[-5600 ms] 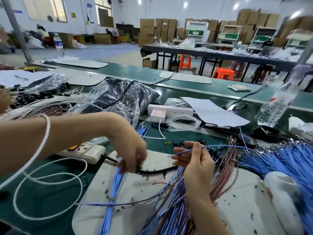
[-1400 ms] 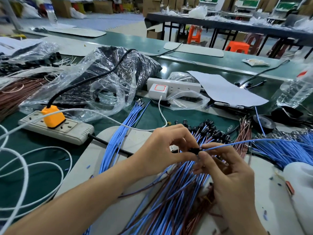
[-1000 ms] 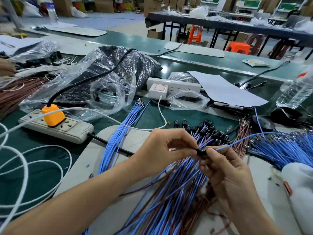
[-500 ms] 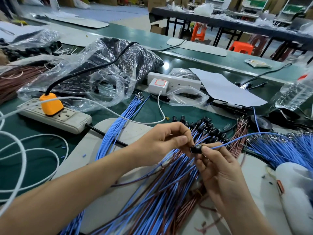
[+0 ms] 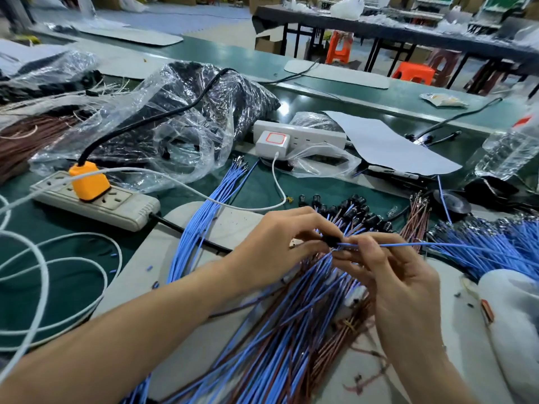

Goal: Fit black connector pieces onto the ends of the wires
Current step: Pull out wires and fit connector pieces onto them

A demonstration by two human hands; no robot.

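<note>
Small, stubby black connector piece (image 5: 331,241), pinched in the left hand's (image 5: 280,243) fingertips above the mat's (image 5: 233,220) far edge; the right hand (image 5: 388,275) pinches a thin blue wire (image 5: 408,244), lying roughly level, its end pointing left at the connector.

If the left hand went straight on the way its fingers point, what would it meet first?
Probably the fingers of the right hand, pinching the thin blue wire just beyond the small black connector piece that the left hand holds.
</note>
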